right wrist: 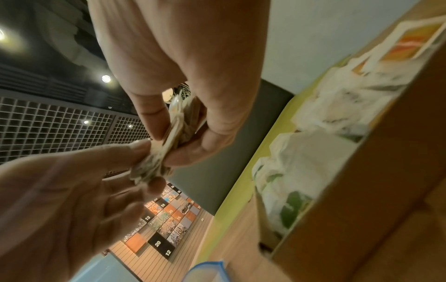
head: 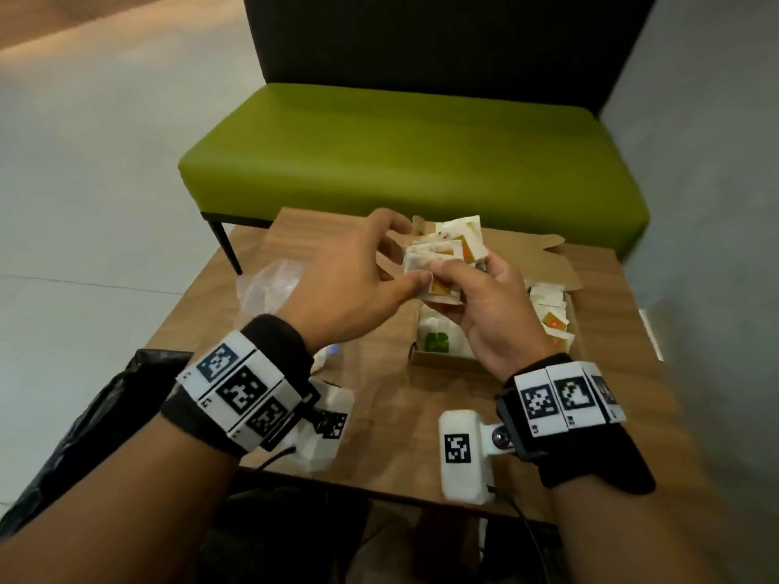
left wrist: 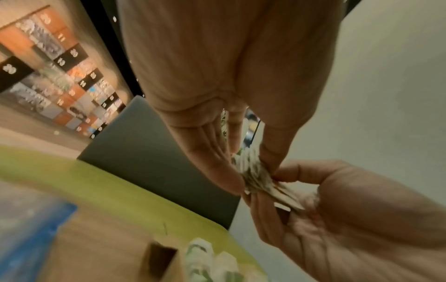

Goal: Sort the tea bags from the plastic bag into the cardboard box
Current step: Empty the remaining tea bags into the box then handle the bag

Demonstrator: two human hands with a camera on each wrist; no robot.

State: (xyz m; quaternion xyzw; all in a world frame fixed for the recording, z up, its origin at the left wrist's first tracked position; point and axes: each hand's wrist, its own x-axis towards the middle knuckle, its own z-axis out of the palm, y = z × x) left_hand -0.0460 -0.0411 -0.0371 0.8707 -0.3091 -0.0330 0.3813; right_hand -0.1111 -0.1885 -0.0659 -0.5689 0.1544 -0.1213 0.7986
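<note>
Pinching tea bags (head: 442, 255) | left hand (head: 350, 280), right hand (head: 484, 305) grip clamped | above cardboard box (head: 438, 357)

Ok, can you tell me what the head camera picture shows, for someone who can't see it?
Both hands, left hand and right hand, hold a fanned stack of tea bags above an open cardboard box that already has tea bags inside. It sits on a wooden table, a crumpled plastic bag to its left and a green bench behind.
</note>
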